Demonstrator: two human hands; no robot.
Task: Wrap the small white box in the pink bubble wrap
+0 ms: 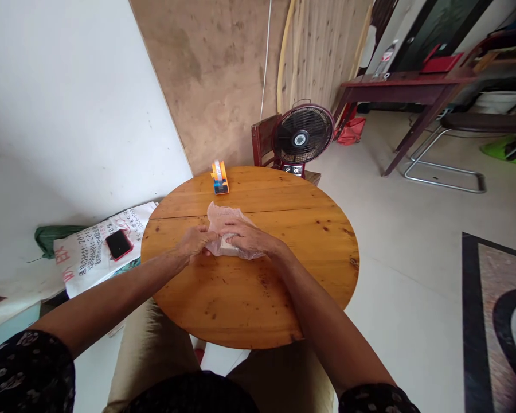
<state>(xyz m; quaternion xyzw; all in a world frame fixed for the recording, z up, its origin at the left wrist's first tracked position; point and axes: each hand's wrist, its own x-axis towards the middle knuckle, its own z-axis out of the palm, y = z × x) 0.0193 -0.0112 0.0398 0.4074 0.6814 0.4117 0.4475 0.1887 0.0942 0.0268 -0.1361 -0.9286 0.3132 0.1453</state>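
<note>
Pinkish, translucent film, perhaps bubble wrap, catches the light in the head view: this wrap (220, 213) lies crumpled on the wooden counter (241, 304), on the wearer's side of the orange-and-blue tape dispenser (219, 179) and well apart from it. Partly covered by the film is a pale, flat-looking block (227, 245), also nearer the wearer than the dispenser; what it is cannot be made out.

The left hand (196, 241) is at the end of the wrap that lies left of the dispenser's line, its grip narrow, fingertips seemingly pinching the film. The right hand (244, 235) reaches in from right of that line, fingers laid over the wrap and thumb by the block; whether its grip closes on anything, I cannot tell.

As a judgement, the film should be very light, soft and a little slippery, inclined to spring up where nobody presses it. Its loose edges suit a fingertip pinch, while a flat palm would keep the folds down. The block looks stiff and probably light enough for one hand; whether it is fragile is uncertain, so holding it by its sides, through the film, seems safer than squeezing its middle or tugging at a thin corner of wrap.
</note>
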